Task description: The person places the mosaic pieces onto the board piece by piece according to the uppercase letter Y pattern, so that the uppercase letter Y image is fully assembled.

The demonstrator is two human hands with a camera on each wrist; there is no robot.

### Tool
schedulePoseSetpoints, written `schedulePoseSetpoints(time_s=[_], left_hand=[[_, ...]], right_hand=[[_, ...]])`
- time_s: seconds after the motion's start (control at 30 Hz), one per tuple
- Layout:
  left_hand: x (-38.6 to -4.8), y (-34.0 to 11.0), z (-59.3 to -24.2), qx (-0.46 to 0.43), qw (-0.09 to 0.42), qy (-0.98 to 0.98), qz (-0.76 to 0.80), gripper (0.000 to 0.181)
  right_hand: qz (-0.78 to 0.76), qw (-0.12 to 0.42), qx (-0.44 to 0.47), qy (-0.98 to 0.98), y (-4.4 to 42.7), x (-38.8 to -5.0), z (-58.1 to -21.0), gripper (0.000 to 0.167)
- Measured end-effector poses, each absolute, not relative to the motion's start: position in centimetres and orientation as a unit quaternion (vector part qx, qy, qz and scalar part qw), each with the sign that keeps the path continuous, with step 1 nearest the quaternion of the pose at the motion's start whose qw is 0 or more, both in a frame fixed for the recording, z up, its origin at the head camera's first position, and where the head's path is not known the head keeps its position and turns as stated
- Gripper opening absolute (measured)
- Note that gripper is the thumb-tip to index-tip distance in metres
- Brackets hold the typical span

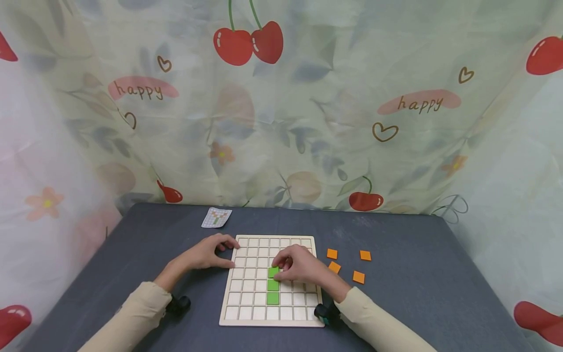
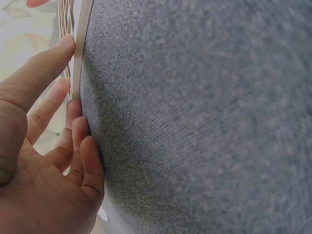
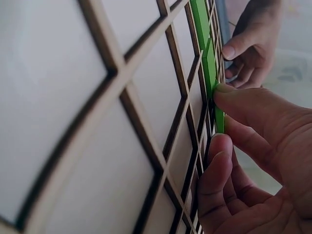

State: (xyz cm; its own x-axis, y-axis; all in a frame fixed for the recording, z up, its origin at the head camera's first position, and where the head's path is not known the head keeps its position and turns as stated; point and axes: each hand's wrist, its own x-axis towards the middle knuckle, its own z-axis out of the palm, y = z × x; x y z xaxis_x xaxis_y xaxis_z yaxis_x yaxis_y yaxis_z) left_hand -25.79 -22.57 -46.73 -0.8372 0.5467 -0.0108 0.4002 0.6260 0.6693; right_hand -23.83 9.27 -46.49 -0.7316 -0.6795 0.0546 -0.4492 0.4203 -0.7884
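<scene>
A pale wooden grid board (image 1: 271, 323) with white square cells lies on the dark table. My right hand (image 1: 301, 266) pinches a green square tile (image 1: 273, 272) between thumb and fingers, over a cell near the board's middle. Below it two more green tiles (image 1: 273, 291) sit in cells of the same column. In the right wrist view the pinched tile (image 3: 220, 121) stands slightly proud of the grid, partly hidden by the fingers. At the board's left edge, my left hand (image 1: 206, 253) rests with its thumb and fingertips touching the rim (image 2: 83, 44), the fingers loosely extended.
Several orange square tiles (image 1: 358, 277) lie scattered right of the board. A small card with a coloured grid pattern (image 1: 216, 217) is behind the board, to the left. The dark grey tabletop (image 1: 409, 274) ends at a patterned curtain (image 1: 290, 146) at the back.
</scene>
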Motion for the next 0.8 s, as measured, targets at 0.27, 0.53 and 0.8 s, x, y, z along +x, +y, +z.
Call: schedulePoseSetpoints(time_s=[0.27,0.53,0.8], left_hand=[[-25.8,-22.5,-46.7,0.26,0.109,0.898,0.339,0.043],[-25.8,-22.5,-46.7,0.259,0.108,0.899,0.337,0.042],[-25.8,-22.5,-46.6,0.262,0.107,0.898,0.337,0.042]], right_hand=[[-0.414,0.14,-0.333,0.836,9.2,-23.8,-46.6,0.019],[-0.435,0.141,-0.337,0.823,9.8,-23.9,-46.6,0.018],[-0.448,0.132,-0.341,0.816,12.0,-23.9,-46.3,0.017]])
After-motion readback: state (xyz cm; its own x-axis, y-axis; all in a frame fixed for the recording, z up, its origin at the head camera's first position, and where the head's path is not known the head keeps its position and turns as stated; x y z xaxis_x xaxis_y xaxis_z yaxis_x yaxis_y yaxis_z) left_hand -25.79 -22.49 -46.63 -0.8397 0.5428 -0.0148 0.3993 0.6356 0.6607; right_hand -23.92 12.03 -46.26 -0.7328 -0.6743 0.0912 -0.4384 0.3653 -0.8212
